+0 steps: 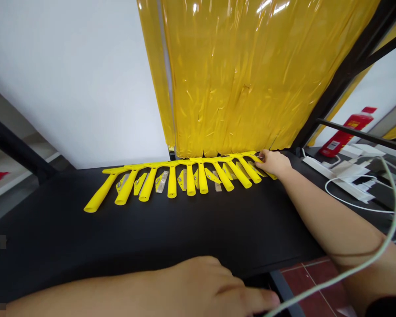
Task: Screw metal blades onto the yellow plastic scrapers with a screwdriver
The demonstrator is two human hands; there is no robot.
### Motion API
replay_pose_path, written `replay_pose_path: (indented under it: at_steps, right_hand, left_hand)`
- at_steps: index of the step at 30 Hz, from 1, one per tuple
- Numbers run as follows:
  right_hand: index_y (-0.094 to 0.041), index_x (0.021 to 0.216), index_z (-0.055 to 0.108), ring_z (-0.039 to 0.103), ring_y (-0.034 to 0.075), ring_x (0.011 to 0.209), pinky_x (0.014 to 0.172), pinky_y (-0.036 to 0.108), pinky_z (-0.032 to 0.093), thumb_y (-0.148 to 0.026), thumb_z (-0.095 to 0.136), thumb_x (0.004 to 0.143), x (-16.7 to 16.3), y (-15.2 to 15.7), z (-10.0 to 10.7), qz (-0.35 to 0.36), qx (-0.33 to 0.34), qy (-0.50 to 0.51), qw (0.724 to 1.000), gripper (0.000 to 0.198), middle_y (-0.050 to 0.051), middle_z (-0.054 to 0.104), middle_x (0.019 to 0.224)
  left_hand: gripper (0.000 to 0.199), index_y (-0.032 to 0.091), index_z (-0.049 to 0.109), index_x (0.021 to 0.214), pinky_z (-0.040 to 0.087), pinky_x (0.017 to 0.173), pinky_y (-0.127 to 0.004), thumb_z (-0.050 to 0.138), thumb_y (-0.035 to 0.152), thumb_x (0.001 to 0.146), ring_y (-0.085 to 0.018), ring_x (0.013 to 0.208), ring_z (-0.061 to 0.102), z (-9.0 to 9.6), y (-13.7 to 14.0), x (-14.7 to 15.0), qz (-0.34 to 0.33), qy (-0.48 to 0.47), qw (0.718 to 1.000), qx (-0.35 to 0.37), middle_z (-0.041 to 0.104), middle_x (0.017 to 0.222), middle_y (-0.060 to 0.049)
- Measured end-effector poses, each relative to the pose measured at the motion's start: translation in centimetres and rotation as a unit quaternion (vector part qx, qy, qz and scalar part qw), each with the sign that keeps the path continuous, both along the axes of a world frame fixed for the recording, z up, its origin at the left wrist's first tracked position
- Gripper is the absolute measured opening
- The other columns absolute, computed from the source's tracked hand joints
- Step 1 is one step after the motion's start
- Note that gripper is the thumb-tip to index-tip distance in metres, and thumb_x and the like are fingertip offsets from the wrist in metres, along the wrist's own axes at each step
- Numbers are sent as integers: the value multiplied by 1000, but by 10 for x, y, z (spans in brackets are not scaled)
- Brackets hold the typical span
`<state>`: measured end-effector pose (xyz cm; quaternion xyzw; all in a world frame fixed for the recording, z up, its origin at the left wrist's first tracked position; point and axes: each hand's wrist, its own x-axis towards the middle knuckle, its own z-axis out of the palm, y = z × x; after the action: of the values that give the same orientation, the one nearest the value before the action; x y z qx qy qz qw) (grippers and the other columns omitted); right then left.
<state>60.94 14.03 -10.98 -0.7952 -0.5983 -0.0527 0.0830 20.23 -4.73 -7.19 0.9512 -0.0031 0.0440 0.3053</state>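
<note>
My right hand [273, 162] is at the far right end of a row of yellow T-shaped handles [172, 182]. Its thumb and fingers pinch a small piece, too hidden to name, over the last handle. Several small yellow plates [139, 183] and flat greyish metal strips [163, 181] lie between the handles. In the foreground, my left hand [204, 286] is low over the front edge of the black table [119, 237]. Its fingers are loosely bent, no held thing shows, and the frame's bottom edge cuts part of it off.
Yellow plastic curtain strips [244, 79] and a white panel [95, 79] stand behind the row. On the right are a red bottle [345, 132], a white power strip [341, 178] and cables. A pale cable [359, 266] loops across the near right. Black frame posts [339, 83] flank the table.
</note>
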Motion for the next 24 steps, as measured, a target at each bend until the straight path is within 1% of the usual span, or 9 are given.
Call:
replay_pose_path:
  at_steps: [4, 7, 9, 12, 15, 18, 21, 22, 24]
  right_hand:
    - [-22, 108, 69, 72, 35, 95, 75, 39, 50, -48, 74, 83, -1, -4, 11, -23, 55, 35, 998, 37, 14, 77, 100]
    - [-23, 98, 64, 69, 27, 80, 73, 36, 49, -43, 76, 81, -17, -18, 28, 30, 158, 154, 975, 29, 8, 74, 85]
    - [-23, 96, 59, 63, 21, 70, 68, 33, 49, -45, 76, 83, -42, -35, 40, 141, 197, 294, 924, 30, 3, 69, 80]
    - [-24, 92, 55, 56, 16, 67, 62, 30, 45, -47, 81, 81, -99, -67, 48, 305, 143, 435, 835, 36, 0, 62, 84]
    - [-25, 90, 52, 49, 13, 64, 58, 29, 41, -47, 82, 85, -155, -97, 42, 384, 49, 505, 771, 38, -3, 56, 81]
    - [-24, 86, 49, 50, 13, 65, 60, 29, 42, -50, 81, 89, -186, -113, 34, 432, -28, 557, 709, 41, -4, 52, 76]
    - [-23, 91, 51, 43, 10, 58, 53, 26, 34, -49, 78, 92, -182, -111, 34, 446, -45, 553, 702, 37, -6, 51, 73]
    - [-23, 95, 52, 39, 9, 55, 51, 25, 30, -48, 77, 93, -172, -105, 36, 437, -32, 546, 714, 35, -7, 50, 73]
    - [-24, 99, 52, 36, 9, 54, 50, 24, 28, -45, 74, 94, -141, -88, 38, 400, 38, 519, 755, 31, -7, 48, 73]
  left_hand:
    - [64, 24, 41, 155, 56, 91, -37, 52, 11, 93, -21, 97, 70, 7, 14, -6, 111, -61, 992, -11, 76, 115, -7]
    - [47, 23, 56, 140, 57, 93, -38, 53, 12, 95, -19, 99, 67, 0, 35, -6, 215, -81, 970, -80, 71, 111, -7]
    - [36, 21, 59, 134, 57, 95, -41, 56, 18, 99, -20, 102, 65, -6, 52, -3, 291, -105, 935, -173, 68, 113, -8]
    - [45, 21, 55, 140, 54, 107, -46, 67, 33, 99, -23, 120, 63, -14, 72, 6, 331, -126, 857, -374, 62, 129, -12]
    - [55, 24, 49, 145, 55, 106, -47, 62, 55, 102, -24, 118, 66, -19, 77, 16, 324, -171, 750, -550, 59, 138, -14]
    - [51, 22, 55, 133, 60, 90, -40, 59, 62, 102, -22, 100, 69, -22, 72, 22, 323, -204, 700, -603, 66, 122, -11]
    - [41, 22, 57, 124, 56, 70, -30, 63, 56, 101, -16, 78, 65, -21, 69, 18, 372, -205, 695, -580, 65, 96, -3]
    - [40, 22, 57, 124, 55, 66, -29, 64, 54, 101, -15, 72, 63, -18, 69, 14, 380, -192, 706, -566, 63, 91, -1]
    - [42, 21, 57, 126, 53, 64, -30, 63, 55, 102, -14, 65, 62, -9, 71, 3, 359, -145, 756, -528, 61, 87, 0]
